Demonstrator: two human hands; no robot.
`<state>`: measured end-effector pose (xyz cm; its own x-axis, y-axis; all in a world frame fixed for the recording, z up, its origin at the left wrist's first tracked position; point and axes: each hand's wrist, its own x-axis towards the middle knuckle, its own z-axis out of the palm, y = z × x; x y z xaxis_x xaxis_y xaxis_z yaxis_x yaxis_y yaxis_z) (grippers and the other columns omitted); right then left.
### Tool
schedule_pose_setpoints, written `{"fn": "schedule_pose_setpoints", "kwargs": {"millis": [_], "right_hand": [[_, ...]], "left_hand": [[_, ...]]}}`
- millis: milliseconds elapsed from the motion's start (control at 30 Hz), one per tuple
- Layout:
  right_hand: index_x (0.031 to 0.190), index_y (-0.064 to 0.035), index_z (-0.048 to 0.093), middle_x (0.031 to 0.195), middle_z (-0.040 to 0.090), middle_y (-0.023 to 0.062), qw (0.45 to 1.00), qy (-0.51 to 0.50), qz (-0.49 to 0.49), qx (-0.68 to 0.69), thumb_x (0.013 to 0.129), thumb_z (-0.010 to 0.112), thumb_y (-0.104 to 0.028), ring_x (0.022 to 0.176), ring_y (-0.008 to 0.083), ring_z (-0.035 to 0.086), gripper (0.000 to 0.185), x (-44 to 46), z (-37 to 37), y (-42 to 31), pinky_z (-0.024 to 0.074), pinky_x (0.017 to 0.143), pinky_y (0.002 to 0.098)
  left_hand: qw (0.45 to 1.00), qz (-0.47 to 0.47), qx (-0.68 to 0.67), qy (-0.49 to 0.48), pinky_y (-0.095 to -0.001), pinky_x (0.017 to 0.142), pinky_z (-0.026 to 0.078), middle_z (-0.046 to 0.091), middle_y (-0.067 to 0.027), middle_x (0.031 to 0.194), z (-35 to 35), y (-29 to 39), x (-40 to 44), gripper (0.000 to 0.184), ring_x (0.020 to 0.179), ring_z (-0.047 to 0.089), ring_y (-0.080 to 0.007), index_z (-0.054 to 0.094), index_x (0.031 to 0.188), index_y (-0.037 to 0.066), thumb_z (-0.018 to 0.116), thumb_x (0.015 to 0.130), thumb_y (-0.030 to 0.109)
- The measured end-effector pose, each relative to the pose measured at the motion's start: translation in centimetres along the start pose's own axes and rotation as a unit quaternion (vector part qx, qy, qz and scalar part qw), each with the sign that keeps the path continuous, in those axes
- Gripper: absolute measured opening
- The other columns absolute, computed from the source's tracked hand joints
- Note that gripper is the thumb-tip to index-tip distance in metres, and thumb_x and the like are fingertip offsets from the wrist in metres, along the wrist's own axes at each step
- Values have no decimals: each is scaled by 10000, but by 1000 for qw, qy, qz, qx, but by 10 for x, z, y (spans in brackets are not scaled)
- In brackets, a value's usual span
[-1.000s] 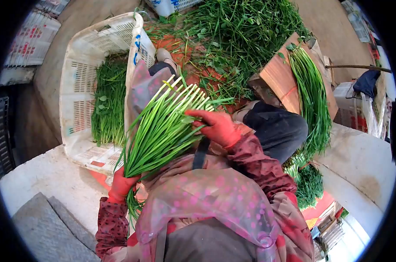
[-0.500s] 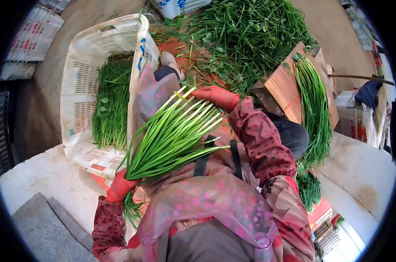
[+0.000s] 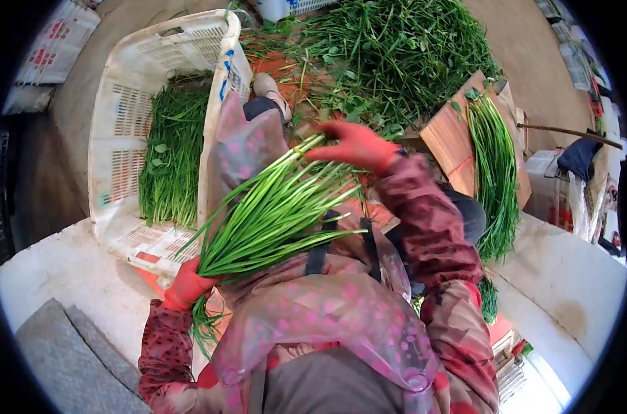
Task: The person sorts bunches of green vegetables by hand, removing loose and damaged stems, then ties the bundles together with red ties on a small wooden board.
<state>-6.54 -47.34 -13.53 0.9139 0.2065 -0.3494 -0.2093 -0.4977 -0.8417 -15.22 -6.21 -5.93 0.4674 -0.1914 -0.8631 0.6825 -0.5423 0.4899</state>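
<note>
My left hand (image 3: 188,284), in a red glove, is wrapped around the leafy end of a bunch of chives (image 3: 265,224). Pale stem ends fan out toward the upper right, across my lap, and loose leaf tips hang below the fist. Beside those stem ends is my right hand (image 3: 360,146), also red-gloved. Its thumb and fingers are apart and slightly blurred, and nothing shows between them. Whether the thumb touches a stem I cannot make out.
At left, a white plastic basket (image 3: 220,152) holds more chives (image 3: 175,159). A large heap of tangled greens (image 3: 403,55) lies ahead. Another bunch of chives (image 3: 496,172) rests against a brown board (image 3: 446,141) at right. A grey mat (image 3: 68,362) lies lower left.
My right hand has opened from the stem ends and drawn slightly up and right. My left hand keeps its hold on the chives; the view has shifted slightly.
</note>
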Motion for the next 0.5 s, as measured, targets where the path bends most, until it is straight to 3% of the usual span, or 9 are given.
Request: {"fn": "schedule_pose_setpoints", "kwargs": {"millis": [33, 133, 233, 267, 300, 367, 433, 467, 500], "right_hand": [[1048, -60, 660, 961, 677, 182, 991, 13, -20, -131, 819, 622, -476, 858, 348, 665, 476, 4, 17, -18, 508, 796, 443], [981, -112, 622, 912, 653, 208, 976, 33, 48, -212, 851, 538, -292, 882, 413, 618, 237, 30, 59, -11, 489, 775, 499], [1000, -112, 643, 882, 656, 189, 971, 163, 120, -127, 887, 472, -246, 866, 403, 630, 245, 37, 40, 57, 492, 758, 513], [965, -84, 643, 961, 664, 217, 964, 227, 102, -91, 850, 557, -329, 922, 386, 636, 284, 39, 25, 96, 506, 775, 482], [1009, -62, 633, 1050, 636, 235, 956, 199, 207, -53, 871, 537, -340, 950, 398, 620, 325, 28, 6, 127, 511, 774, 474], [1086, -44, 625, 1087, 638, 221, 949, 197, 246, 7, 896, 522, -390, 980, 383, 620, 408, 1, -6, 119, 513, 778, 455], [1157, -36, 611, 1119, 646, 179, 905, 70, 281, 312, 912, 505, -444, 1015, 340, 614, 487, -33, 7, 78, 496, 834, 420], [1161, -35, 613, 1084, 657, 155, 968, 88, 109, 210, 914, 506, -459, 1014, 306, 611, 502, -33, 33, 100, 485, 850, 401], [1165, -33, 616, 1049, 669, 131, 988, 99, -69, 98, 916, 507, -473, 1013, 273, 607, 517, -29, 64, 123, 473, 866, 382]], "left_hand": [[1000, -1, 5, -4, -222, 413, 373, 618, 5, 701, 0, 1, -1, 347, 453, 473, -56, 646, 1009, 49, 798, 763, 240], [1000, 1, 19, 6, -225, 411, 370, 617, -8, 699, 0, 3, -3, 321, 455, 482, -65, 642, 993, 35, 784, 767, 214], [1000, 6, 10, 8, -231, 410, 381, 624, -31, 702, 1, 2, -8, 271, 461, 504, -84, 636, 973, 19, 752, 775, 163], [1000, -1, -7, 6, -234, 407, 386, 628, -41, 708, 2, 1, -8, 256, 463, 515, -92, 631, 972, 17, 738, 774, 138], [1000, -8, -23, 2, -236, 405, 392, 632, -50, 713, 1, 0, -8, 241, 466, 525, -100, 626, 971, 14, 724, 773, 114], [1000, -5, -15, -6, -238, 398, 391, 633, -54, 719, -3, -5, -6, 246, 468, 529, -103, 623, 977, 16, 723, 772, 109], [1000, -3, -3, -22, -240, 392, 391, 634, -58, 724, -3, -5, -5, 250, 470, 533, -107, 620, 983, 19, 722, 771, 103], [1000, 1, -4, -10, -240, 386, 383, 632, -58, 718, -1, -1, -4, 251, 461, 528, -108, 618, 984, 19, 719, 768, 94], [1000, 5, -7, 5, -239, 380, 375, 629, -59, 712, 0, 2, -7, 252, 452, 523, -110, 615, 986, 19, 717, 765, 85]]}}
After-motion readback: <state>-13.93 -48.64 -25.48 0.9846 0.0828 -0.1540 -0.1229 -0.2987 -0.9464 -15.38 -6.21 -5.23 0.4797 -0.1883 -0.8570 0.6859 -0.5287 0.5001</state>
